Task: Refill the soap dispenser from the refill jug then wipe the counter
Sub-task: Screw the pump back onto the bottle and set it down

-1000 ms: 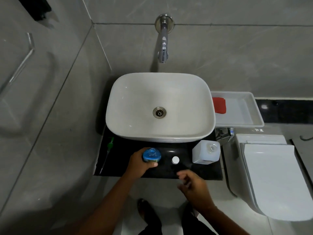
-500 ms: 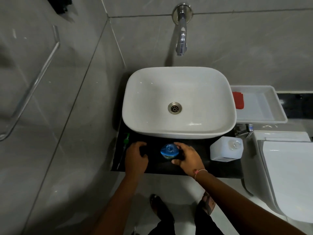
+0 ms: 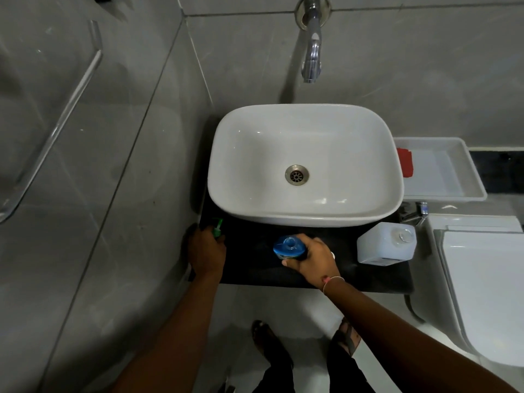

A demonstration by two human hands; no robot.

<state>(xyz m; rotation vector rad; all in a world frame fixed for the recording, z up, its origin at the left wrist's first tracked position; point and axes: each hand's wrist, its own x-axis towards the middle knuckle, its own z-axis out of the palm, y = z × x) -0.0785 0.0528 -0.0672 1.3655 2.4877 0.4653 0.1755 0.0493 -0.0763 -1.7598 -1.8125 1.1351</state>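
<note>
The blue soap dispenser bottle (image 3: 288, 246) stands without its pump on the black counter (image 3: 255, 268), in front of the basin. My right hand (image 3: 313, 258) is wrapped around its right side. My left hand (image 3: 205, 251) is at the counter's left end, closed over the green pump (image 3: 218, 224), whose head sticks out past my fingers. The translucent white refill jug (image 3: 385, 246) stands at the counter's right end, apart from both hands. A small white cap (image 3: 332, 254) peeks out from behind my right hand.
The white basin (image 3: 306, 219) fills the back of the counter under a wall tap (image 3: 312, 61). A white tray (image 3: 448, 171) holding a red cloth (image 3: 405, 163) sits to the right. A toilet (image 3: 487, 279) stands beside the counter, and a glass panel (image 3: 56, 123) is on the left.
My left hand let go of the blue bottle and moved left onto the green pump. My right hand came in and took hold of the bottle.
</note>
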